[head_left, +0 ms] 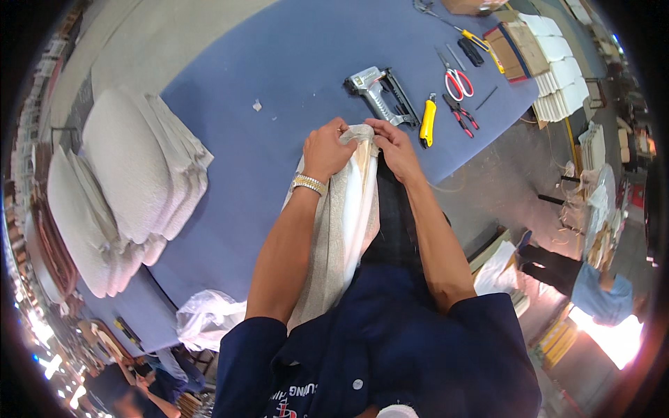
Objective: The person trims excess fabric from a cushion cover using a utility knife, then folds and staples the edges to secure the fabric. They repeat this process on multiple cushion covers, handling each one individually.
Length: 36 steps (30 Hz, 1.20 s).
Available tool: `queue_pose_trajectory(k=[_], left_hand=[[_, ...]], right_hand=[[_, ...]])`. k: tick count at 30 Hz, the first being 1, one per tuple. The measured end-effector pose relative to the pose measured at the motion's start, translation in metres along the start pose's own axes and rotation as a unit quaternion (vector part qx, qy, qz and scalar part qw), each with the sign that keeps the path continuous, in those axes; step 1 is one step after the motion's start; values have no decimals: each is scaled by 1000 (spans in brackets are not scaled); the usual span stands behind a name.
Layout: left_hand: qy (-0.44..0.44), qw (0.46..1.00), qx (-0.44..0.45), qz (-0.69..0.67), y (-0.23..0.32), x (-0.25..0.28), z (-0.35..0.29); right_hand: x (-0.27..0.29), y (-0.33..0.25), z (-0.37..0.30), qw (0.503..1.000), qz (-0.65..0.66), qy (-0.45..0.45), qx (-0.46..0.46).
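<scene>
Our left hand point(326, 151) and right hand point(396, 150) both pinch the fabric point(333, 226) by its far end; the rest runs back toward us. Uneven pull could crease it; the staple gun point(382, 96), just beyond our hands, might snag it.

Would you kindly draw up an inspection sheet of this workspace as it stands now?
Surface: blue-grey table, small pale scrap on it.
Job's things: light textured material, a white strip showing along it.
Clutter: silver staple gun, yellow cutter, scissors and pliers lying loose.
Grip: left hand and right hand pinch the material's top end.
Cables: nothing clearly seen.
Surroundings: pale stacked pieces at left; person in blue top at right.
</scene>
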<state>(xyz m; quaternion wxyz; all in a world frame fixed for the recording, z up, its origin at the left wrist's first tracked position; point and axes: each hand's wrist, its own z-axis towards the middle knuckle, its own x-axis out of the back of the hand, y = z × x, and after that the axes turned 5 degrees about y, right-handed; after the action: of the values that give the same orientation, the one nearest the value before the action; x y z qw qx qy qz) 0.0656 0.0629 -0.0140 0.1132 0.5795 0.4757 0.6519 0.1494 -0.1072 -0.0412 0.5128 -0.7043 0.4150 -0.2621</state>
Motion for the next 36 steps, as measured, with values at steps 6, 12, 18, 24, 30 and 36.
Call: queue_pose_trajectory(k=[6, 12, 18, 24, 30, 36], left_hand=[[-9, 987, 48, -150, -18, 26, 12], [5, 977, 56, -204, -39, 38, 18], [-5, 942, 97, -320, -45, 48, 11], [4, 933, 106, -343, -50, 46, 6], [23, 942, 93, -321, -34, 39, -4], [55, 930, 74, -356, -35, 41, -40]], right_hand=[[-32, -3, 13, 993, -55, 35, 103], [-58, -11, 19, 987, -76, 34, 135], [-69, -17, 20, 989, -82, 16, 124], [-72, -11, 22, 987, -60, 9, 146], [-61, -7, 10, 993, -1, 8, 120], [-67, -6, -12, 990, 89, -35, 108]])
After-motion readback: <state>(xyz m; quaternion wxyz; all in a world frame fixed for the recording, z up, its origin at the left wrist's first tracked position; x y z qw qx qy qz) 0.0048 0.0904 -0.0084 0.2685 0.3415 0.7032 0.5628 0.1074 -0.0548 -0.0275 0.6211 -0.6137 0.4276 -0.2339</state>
